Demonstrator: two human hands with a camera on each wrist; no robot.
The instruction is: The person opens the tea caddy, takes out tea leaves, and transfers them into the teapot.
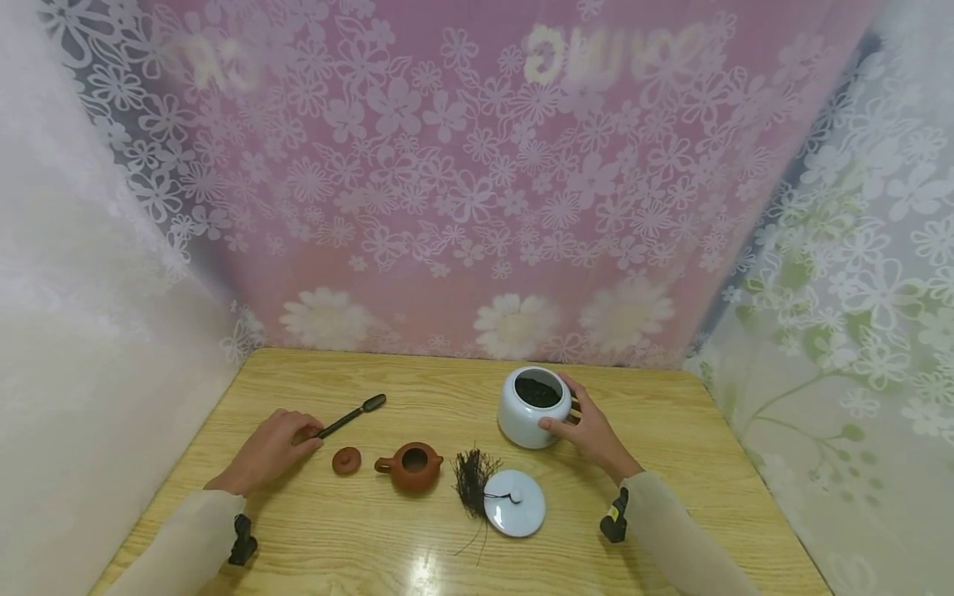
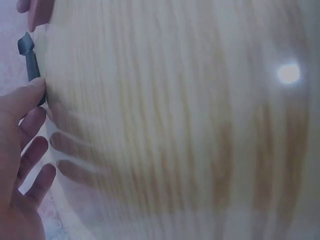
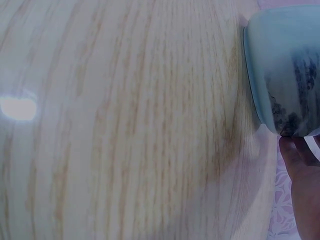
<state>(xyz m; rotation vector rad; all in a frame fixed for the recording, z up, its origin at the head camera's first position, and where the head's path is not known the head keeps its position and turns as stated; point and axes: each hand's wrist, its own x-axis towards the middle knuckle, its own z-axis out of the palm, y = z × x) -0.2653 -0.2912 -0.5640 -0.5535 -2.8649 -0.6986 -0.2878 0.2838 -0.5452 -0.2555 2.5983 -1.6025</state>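
At the left of the table, my left hand pinches the handle end of a dark tea scoop between thumb and forefinger. Its other fingers are spread in the left wrist view. My right hand grips the side of a white tea jar, thumb in front and fingers behind. Dark tea leaves lie inside the uncovered jar, which has a dark painted pattern in the right wrist view. Between the hands stands a small brown clay teapot without its lid. The clay teapot lid rests by my left hand.
A round white jar lid lies in front of the jar, with a dark tassel tied to its knob. Wood-grain table runs back to a pink flowered curtain. Pale curtains hang at both sides.
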